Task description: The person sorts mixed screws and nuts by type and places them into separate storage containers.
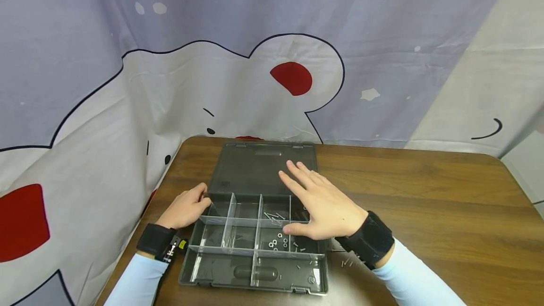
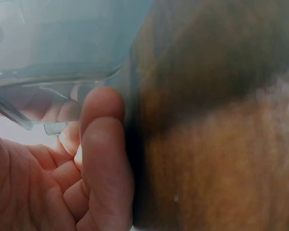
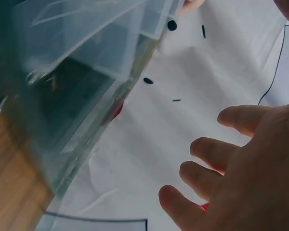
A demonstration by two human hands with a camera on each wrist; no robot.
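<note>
A grey translucent compartment box (image 1: pixel 216 268) lies on the table with its lid (image 1: pixel 250 169) folded back flat. At the box's left wall, my left hand (image 1: pixel 182 208) grips the edge with thumb and fingers; the left wrist view shows curled fingers (image 2: pixel 106 159) against the clear plastic side. My right hand (image 1: pixel 327 204) hovers over the right-hand compartments, fingers spread and holding nothing. Beneath and beside it are screws (image 1: pixel 274 216) in one compartment and nuts (image 1: pixel 278 242) in another. The right hand hides part of the right column.
A few loose screws (image 1: pixel 347 262) lie on the wooden table (image 1: pixel 425 211) right of the box, near the right wrist. A printed cloth (image 1: pixel 212 84) hangs behind the table and along its left side.
</note>
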